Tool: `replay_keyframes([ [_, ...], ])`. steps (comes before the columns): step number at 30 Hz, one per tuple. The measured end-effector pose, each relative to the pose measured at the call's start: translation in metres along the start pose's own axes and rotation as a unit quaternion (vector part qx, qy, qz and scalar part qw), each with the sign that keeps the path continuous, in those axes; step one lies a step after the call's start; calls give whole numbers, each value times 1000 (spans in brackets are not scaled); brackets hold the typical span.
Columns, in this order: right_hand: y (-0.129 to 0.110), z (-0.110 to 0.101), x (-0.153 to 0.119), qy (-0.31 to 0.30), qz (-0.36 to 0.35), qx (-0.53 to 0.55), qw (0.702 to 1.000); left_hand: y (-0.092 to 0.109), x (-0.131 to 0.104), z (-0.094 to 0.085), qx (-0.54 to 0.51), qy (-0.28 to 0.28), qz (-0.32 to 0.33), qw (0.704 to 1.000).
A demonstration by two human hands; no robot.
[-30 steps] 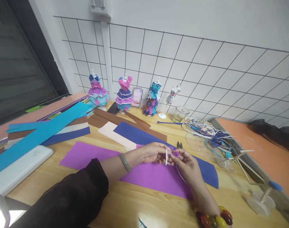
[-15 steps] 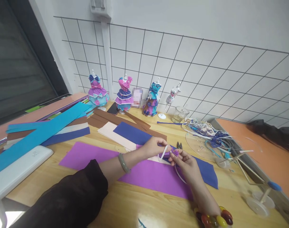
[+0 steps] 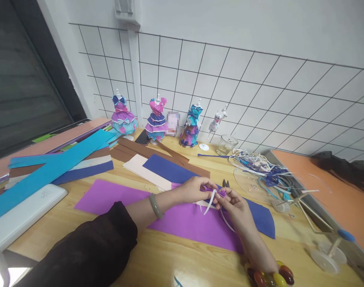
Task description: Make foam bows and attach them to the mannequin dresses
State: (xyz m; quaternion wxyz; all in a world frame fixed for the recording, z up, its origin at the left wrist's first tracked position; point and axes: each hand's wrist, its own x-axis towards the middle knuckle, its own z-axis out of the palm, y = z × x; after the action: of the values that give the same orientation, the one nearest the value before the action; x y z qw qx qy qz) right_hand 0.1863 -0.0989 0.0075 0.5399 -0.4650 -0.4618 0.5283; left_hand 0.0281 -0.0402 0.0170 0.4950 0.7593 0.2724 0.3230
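My left hand [image 3: 194, 189] and my right hand [image 3: 236, 204] meet over the paper sheets, fingers pinched. Between them is a small purple pleated paper piece [image 3: 221, 193], fanned at its right end. The left fingers hold its left part; the right thumb and fingers grip it near the middle. A narrow white strip [image 3: 210, 203] crosses the pleats and hangs down in a curl. Part of the strip is hidden behind the right fingers, and a thin loop shows below them. Underneath lie purple paper [image 3: 196, 225], navy blue paper [image 3: 261, 217] and pale pink paper [image 3: 146, 171].
Dark-handled scissors [image 3: 226, 183] lie just beyond my hands. Small dressed mannequins [image 3: 156, 119] stand along the wall grid, beside a glass cup [image 3: 226, 145]. At right are a heap of thin strips [image 3: 268, 169] and a stick frame [image 3: 307, 215]. Turquoise paper [image 3: 62, 165] lies left.
My left hand has gone from the white strip to the left part of the purple pleated piece. The strip now hangs loose in front of the pleats. My right hand has barely moved.
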Motion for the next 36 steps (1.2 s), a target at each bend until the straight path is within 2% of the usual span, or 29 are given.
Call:
replay_keyframes([
  [4,-1,2,0,5,-4,2,1000,6,-1,-3,46,-7,24,999],
  [7,-2,4,-1,9,-8,2,1000,11,-3,-4,94,3,50,994],
  [10,-3,5,-1,6,-12,0,1000,12,-3,-2,110,22,46,993],
  [20,-4,4,0,17,30,1,999,3,-1,7,15,58,-11,998],
  [26,-3,3,1,18,52,16,998,2,-1,8,36,77,-15,996],
  [29,-2,2,1,20,49,16,998,1,-1,8,47,91,9,995],
  [32,-2,2,2,22,38,5,999,0,1,8,40,98,1,994],
  [36,-1,2,2,22,29,-9,999,-1,3,8,-68,65,-60,994],
])
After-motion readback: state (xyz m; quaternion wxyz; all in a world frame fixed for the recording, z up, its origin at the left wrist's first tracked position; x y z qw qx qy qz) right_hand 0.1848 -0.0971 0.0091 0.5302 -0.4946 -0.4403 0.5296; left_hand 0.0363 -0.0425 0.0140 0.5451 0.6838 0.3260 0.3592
